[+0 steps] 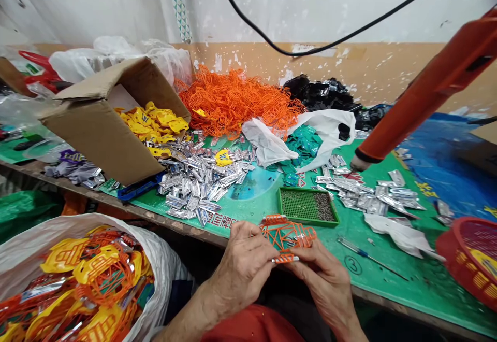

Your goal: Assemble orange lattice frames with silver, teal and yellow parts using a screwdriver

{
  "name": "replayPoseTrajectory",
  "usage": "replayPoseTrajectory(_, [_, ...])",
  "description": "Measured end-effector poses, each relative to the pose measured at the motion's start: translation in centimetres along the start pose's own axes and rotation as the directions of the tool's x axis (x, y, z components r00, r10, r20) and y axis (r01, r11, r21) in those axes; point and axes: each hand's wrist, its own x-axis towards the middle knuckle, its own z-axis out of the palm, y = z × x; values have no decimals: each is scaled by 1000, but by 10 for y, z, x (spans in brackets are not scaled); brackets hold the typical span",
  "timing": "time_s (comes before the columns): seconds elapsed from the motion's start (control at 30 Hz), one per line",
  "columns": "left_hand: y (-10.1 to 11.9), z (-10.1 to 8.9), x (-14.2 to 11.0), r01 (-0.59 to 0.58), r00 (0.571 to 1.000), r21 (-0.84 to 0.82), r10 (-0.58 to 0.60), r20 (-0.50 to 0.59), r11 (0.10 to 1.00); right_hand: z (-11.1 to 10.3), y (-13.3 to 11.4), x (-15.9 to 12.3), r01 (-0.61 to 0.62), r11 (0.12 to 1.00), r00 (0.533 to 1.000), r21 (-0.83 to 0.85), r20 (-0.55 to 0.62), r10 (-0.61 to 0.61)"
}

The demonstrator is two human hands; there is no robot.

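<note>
Both my hands meet at the table's near edge over a small orange plastic lattice frame (288,234). My left hand (244,264) is closed, its fingers pinching the frame's left side. My right hand (324,274) is closed too, gripping the frame's lower right part, where a thin silver strip (285,260) shows between the fingers. Just behind the frame sits a small green tray (286,193) holding tiny dark and metal bits.
A heap of silver foil pieces (198,181), an open cardboard box (97,124) spilling yellow plastic parts, a pile of orange frames (236,98), teal packets (303,142), an orange hanging tool (427,88), a red basket (471,259), a screwdriver (365,255), and a white sack (163,264) of assembled pieces at lower left.
</note>
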Motion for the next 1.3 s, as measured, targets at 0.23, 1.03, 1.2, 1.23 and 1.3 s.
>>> replayPoseTrajectory(0.23, [2, 2, 2, 6, 1000, -53, -5, 16, 999, 2, -3, -4, -91, 993, 996, -78, 3, 91])
replayPoseTrajectory(1.03, [7, 4, 4, -257, 966, 82, 254, 48, 963, 2, -1, -18, 366, 756, 817, -543, -201, -540])
replayPoseTrajectory(1.2, [6, 4, 4, -245, 969, 73, 241, 54, 967, -2, -5, -18, 386, 718, 812, -580, -156, -562])
replayPoseTrajectory(1.23, [6, 5, 3, -239, 970, 71, 236, 56, 968, -3, -5, -18, 396, 731, 821, -556, -141, -553])
replayPoseTrajectory(1.3, [6, 5, 2, -232, 972, 74, 228, 58, 970, -6, -8, -19, 409, 758, 842, -507, -109, -528])
